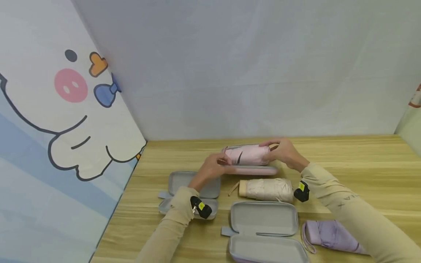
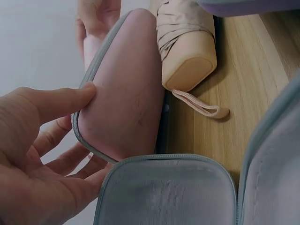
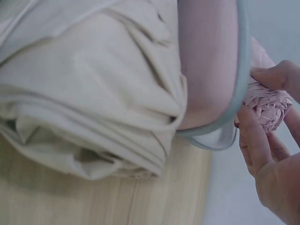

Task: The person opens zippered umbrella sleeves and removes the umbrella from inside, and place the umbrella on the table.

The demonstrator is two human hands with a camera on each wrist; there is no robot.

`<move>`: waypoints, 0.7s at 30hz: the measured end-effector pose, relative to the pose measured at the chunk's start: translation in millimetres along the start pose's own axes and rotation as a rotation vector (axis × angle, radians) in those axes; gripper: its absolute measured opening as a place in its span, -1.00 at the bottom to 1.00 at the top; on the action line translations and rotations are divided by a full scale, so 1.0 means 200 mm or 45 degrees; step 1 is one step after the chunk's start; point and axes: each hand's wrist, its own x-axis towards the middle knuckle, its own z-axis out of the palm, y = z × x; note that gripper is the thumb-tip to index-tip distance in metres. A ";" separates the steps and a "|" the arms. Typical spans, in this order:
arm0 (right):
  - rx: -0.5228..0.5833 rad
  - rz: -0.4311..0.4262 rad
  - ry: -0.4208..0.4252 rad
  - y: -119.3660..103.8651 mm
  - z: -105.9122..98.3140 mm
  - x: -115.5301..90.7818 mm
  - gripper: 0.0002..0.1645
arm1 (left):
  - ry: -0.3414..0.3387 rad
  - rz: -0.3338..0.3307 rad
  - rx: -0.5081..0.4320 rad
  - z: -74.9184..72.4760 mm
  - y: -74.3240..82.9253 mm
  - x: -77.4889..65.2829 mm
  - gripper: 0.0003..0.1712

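A folded pink umbrella [image 1: 250, 155] lies lengthwise over an open pink case [image 1: 253, 170] near the table's back edge. My right hand [image 1: 284, 155] grips the umbrella's right end, thumb and fingers around the gathered fabric, as the right wrist view shows. At the other end, my left hand [image 1: 212, 168] holds the case, with its thumb on the grey zipped rim and the other fingers behind it in the left wrist view. Directly in front of the case lies a folded beige umbrella [image 1: 268, 190], its strap loop pointing left.
An open grey-lined case [image 1: 194, 182] sits beneath the left forearm. Another open case [image 1: 263, 219], purple outside, lies at the front. A folded purple umbrella [image 1: 332, 235] is beside it, partly behind the right sleeve. A pale curtain [image 1: 256, 73] hangs behind the table.
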 end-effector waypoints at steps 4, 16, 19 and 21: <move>0.012 0.000 0.008 -0.03 -0.03 -0.01 -0.38 | -0.014 -0.013 0.003 -0.01 0.00 0.01 -0.79; 0.058 -0.070 0.019 -0.10 -0.14 -0.08 -0.37 | -0.002 0.029 0.042 -0.02 -0.04 0.03 -0.79; 0.106 -0.111 0.018 -0.10 -0.19 -0.12 -0.41 | -0.003 0.042 0.047 -0.02 -0.05 0.03 -0.80; 0.143 -0.132 0.028 -0.10 -0.23 -0.15 -0.45 | -0.011 0.064 0.054 -0.02 -0.05 0.04 -0.80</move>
